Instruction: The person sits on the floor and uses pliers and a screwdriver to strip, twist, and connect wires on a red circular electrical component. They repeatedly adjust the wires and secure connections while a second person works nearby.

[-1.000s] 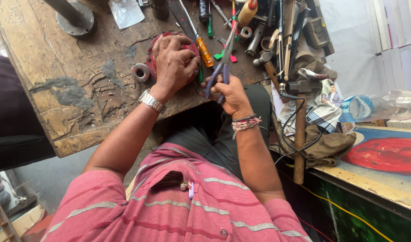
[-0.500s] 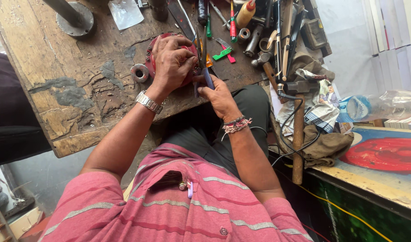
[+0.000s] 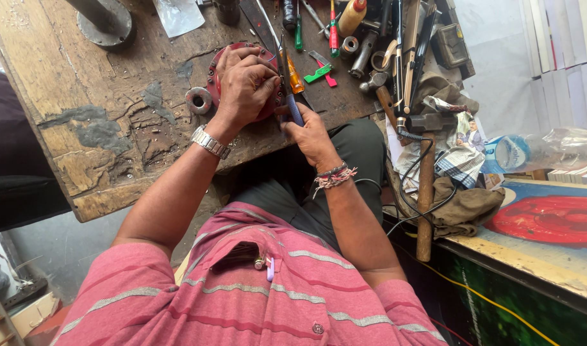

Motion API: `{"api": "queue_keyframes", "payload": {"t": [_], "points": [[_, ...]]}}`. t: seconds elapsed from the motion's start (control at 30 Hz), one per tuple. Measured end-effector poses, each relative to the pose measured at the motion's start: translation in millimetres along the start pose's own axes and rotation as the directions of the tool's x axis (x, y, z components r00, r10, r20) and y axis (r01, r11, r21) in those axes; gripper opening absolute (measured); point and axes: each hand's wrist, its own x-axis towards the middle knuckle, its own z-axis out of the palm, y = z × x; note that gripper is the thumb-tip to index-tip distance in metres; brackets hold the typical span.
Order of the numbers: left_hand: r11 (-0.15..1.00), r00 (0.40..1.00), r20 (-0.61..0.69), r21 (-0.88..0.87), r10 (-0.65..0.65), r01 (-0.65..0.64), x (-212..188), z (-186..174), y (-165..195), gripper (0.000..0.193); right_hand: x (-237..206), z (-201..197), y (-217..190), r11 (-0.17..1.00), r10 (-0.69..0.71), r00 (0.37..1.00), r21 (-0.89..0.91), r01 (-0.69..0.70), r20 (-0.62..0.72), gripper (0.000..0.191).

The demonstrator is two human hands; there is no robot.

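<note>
A round red metal part (image 3: 216, 70) lies on the worn wooden bench (image 3: 82, 128). My left hand (image 3: 245, 83) rests over it, fingers curled on its top, a metal watch on the wrist. My right hand (image 3: 309, 131) grips pliers with blue handles (image 3: 292, 106), their jaws pointing up at the right edge of the red part. A thread bracelet circles my right wrist.
A small metal ring (image 3: 198, 100) sits left of the red part. Screwdrivers (image 3: 298, 29), a yellow bottle (image 3: 351, 16) and other tools crowd the bench's far right. A hammer (image 3: 425, 186) hangs at the bench edge over cloth. A round metal base (image 3: 104, 22) stands far left.
My right hand has drawn in towards me and to the left, bringing the blue-handled pliers from the tool pile against the red part. My left hand has stayed on the part.
</note>
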Motion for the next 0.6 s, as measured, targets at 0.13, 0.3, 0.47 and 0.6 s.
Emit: {"api": "queue_keyframes", "payload": {"t": [0.13,0.3,0.47,0.6], "points": [[0.999,1.000,0.013,0.025,0.020,-0.020,-0.2,-0.2,-2.8,0.009,0.1,1.9,-0.6,0.951,-0.152,0.986,-0.281,0.127,-0.070,0.020],[1.000,1.000,0.015,0.021,0.016,-0.016,0.3,0.3,-4.4,0.009,-1.1,1.3,-2.1,0.737,-0.381,0.919,-0.633,0.237,-0.101,0.036],[1.000,1.000,0.026,-0.015,-0.007,0.007,0.9,-0.7,-3.4,0.010,-1.0,3.0,-1.3,0.822,-0.267,0.946,-0.555,0.125,-0.182,0.055],[1.000,0.999,0.021,-0.005,0.024,-0.024,0.7,-3.3,-3.7,0.008,0.1,6.4,-1.0,0.891,-0.258,0.956,-0.416,0.179,-0.142,0.053]]}}
